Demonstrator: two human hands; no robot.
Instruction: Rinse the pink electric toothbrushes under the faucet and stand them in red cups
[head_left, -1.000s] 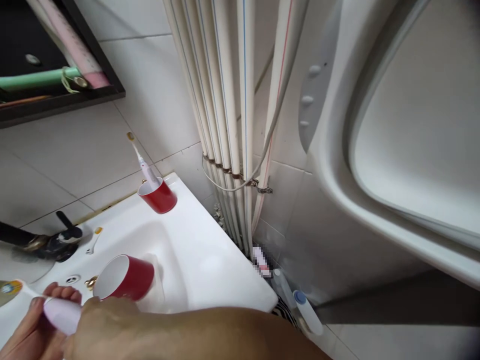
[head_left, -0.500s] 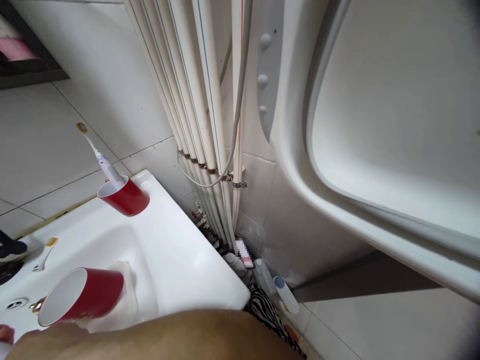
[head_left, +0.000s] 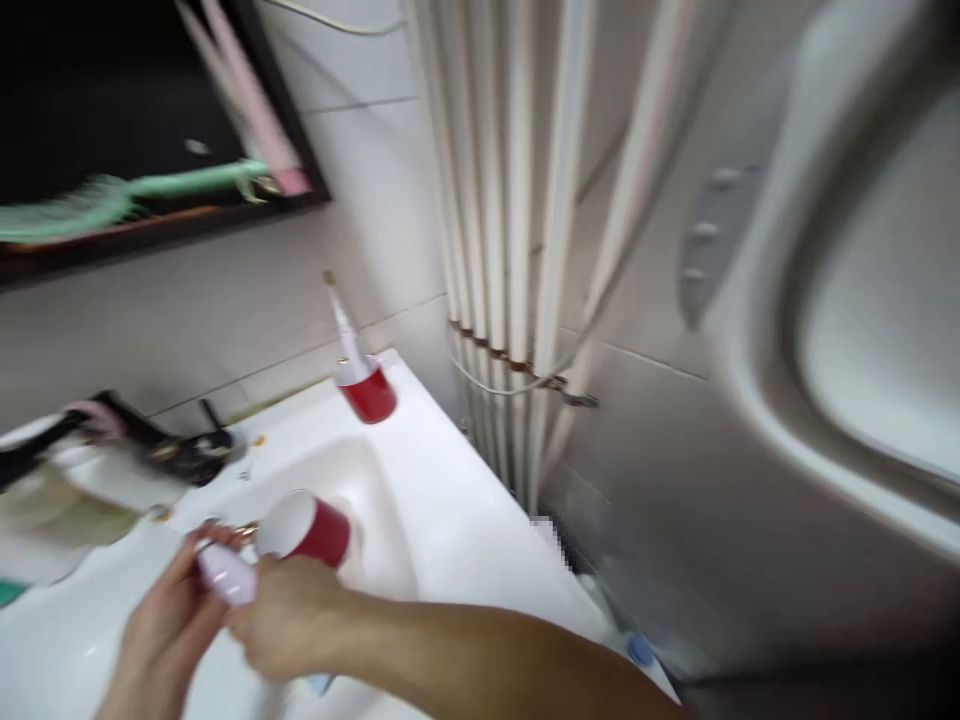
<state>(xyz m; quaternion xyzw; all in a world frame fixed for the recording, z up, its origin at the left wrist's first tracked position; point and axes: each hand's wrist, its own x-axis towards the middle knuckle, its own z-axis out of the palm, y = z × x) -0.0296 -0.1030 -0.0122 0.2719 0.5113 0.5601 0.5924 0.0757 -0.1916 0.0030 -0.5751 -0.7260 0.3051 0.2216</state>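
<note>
Over the sink [head_left: 427, 560], my left hand [head_left: 169, 625] is closed around a pale lavender electric toothbrush handle [head_left: 229, 573], which has no brush head visible on it. My right hand [head_left: 289, 615] is closed at the handle's near end, with its fingertips partly hidden. Below that wrist shows a small light-blue thing [head_left: 321, 684], too covered to name. A red cup [head_left: 328, 533] with a white inside lies tipped in the basin just beyond my right hand. At the back corner, another red cup [head_left: 370, 394] stands with an electric toothbrush [head_left: 349, 335] upright in it.
A black faucet [head_left: 202, 455] is at the back left, near a small orange-tipped brush head [head_left: 259, 440]. A dark shelf [head_left: 225, 225] with a green comb-like thing [head_left: 112, 200] hangs above. Pipes [head_left: 517, 250] and a white appliance [head_left: 750, 350] flank the right.
The view has swung left and back, bringing both hands, the faucet and the shelf into sight. Both hands now show at the lavender handle. The red cups keep their places on the sink.
</note>
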